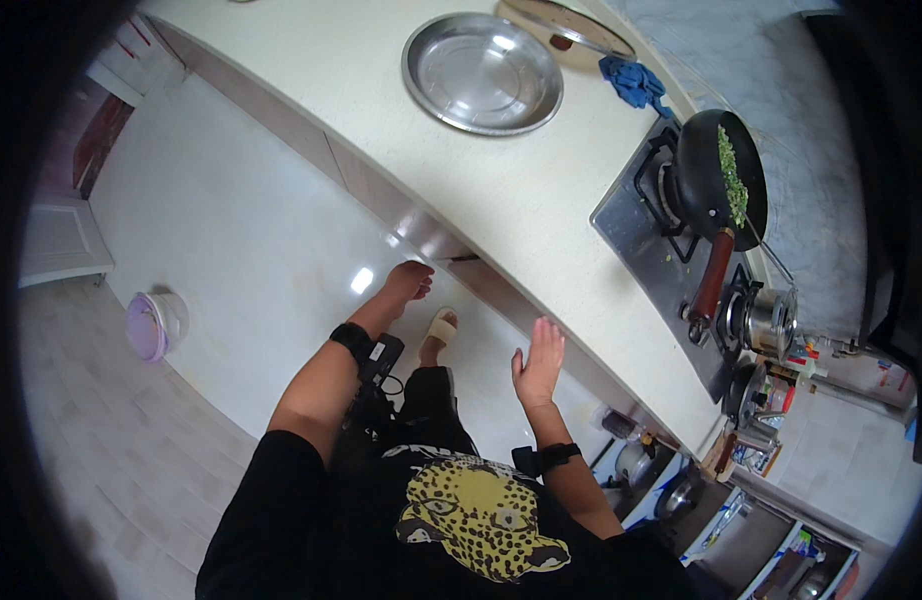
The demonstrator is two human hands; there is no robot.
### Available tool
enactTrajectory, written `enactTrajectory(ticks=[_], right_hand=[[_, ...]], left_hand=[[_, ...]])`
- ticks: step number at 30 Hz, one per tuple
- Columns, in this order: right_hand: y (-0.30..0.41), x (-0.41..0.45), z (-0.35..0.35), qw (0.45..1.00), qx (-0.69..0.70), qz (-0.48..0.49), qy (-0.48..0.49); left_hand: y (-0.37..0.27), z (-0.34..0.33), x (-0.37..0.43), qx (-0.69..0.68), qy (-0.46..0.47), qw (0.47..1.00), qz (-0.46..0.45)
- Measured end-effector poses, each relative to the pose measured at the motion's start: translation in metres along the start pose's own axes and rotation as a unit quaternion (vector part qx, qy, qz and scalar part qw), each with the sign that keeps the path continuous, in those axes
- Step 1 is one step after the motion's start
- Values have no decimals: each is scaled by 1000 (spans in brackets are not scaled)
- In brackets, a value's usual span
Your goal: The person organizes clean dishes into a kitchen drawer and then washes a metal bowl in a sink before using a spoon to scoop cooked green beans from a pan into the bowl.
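My left hand (410, 285) hangs over the floor, short of the counter front, with its fingers curled and nothing visible in it. My right hand (540, 364) is held flat beside the counter's edge, empty, the thumb apart from the fingers. On the pale countertop (498, 191) before me sits a wide, shallow stainless steel basin (483, 75). A black wok (697, 165) tilts on the left burner of the gas stove (641, 217). Chopped green food (731, 180) lies in the wok, and a metal utensil (772, 255) leans from it. Its reddish-brown handle (712, 281) points towards me.
Behind the basin lean a glass lid (581, 34) and a crumpled blue cloth (633, 81). A steel pot (768, 322) stands by the other burner. Open drawers with cookware (678, 495) are at the lower right. A lilac-rimmed bucket (150, 326) stands on the floor at left.
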State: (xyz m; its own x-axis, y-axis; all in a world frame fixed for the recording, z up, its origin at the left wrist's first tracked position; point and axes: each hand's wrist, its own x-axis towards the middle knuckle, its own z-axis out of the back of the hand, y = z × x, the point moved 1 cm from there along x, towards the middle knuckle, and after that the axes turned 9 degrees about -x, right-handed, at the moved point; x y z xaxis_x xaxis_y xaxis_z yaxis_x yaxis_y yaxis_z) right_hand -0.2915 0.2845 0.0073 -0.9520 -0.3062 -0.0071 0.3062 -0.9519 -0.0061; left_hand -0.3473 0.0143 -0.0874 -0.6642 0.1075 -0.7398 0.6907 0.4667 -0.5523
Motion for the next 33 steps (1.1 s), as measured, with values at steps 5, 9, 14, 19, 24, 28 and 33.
enactTrajectory(ticks=[5,9,14,19,24,28,33], right_hand=[[-3,-16,7,995,21,-82,-59],[-6,-11,-6,991,-26,-111,-73],[-15,-9,-7,985,-64,-144,-71],[-12,-7,19,990,-90,-106,-20],[-9,-22,14,998,47,-26,35],[3,-45,13,991,16,-16,129],[9,-72,4,984,33,5,173]], left_hand=[[8,-34,5,144,64,956,-246],[7,-66,16,255,75,874,-406],[-15,-62,-14,351,53,836,-418],[7,-34,3,228,173,922,-262],[82,30,98,145,25,977,-156],[110,36,139,159,51,975,-147],[121,8,155,77,80,993,46]])
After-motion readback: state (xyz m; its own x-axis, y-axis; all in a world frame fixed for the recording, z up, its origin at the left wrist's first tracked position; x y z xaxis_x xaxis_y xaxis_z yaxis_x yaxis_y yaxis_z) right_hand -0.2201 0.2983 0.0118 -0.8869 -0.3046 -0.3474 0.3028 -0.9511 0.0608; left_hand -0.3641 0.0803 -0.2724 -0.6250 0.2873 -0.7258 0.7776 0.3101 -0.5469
